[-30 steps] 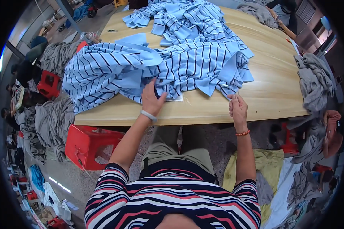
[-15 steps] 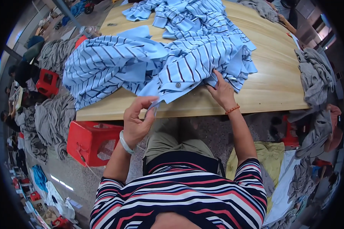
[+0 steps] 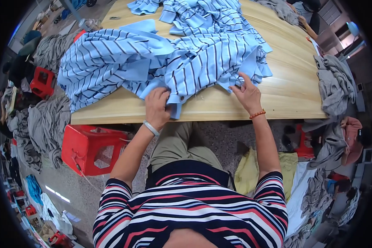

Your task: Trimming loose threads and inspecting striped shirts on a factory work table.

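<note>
The striped shirt [image 3: 194, 70], light blue with dark stripes, lies crumpled at the near edge of the wooden tabletop [image 3: 293, 91], touching more of the same striped cloth heaped behind it and to the left. The left hand [image 3: 157, 105] is closed around a fold of the shirt near its hem at the tabletop's edge, a bangle on its wrist. The right hand [image 3: 248, 93] rests on the shirt's right corner, fingers bent and pinching the cloth, a bead bracelet on its wrist. Below the tabletop on the left stands a red stool [image 3: 93, 146]. Grey cloth [image 3: 332, 84] hangs over the tabletop's right end.
</note>
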`<action>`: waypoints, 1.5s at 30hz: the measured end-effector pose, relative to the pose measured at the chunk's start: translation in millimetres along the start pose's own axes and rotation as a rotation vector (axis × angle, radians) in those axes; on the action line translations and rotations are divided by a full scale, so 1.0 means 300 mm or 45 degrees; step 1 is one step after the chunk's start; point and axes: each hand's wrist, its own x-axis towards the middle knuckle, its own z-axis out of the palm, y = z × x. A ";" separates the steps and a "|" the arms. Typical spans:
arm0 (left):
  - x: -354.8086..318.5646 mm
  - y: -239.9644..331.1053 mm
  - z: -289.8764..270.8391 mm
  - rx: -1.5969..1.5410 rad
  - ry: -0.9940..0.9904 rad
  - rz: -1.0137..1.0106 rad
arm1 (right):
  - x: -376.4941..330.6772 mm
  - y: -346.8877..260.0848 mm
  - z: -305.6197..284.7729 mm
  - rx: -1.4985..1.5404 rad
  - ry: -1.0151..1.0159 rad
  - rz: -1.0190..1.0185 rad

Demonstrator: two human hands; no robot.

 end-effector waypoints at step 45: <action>0.280 0.063 0.037 -0.023 -0.348 -0.073 | 0.032 -0.008 -0.246 0.073 -0.070 -0.004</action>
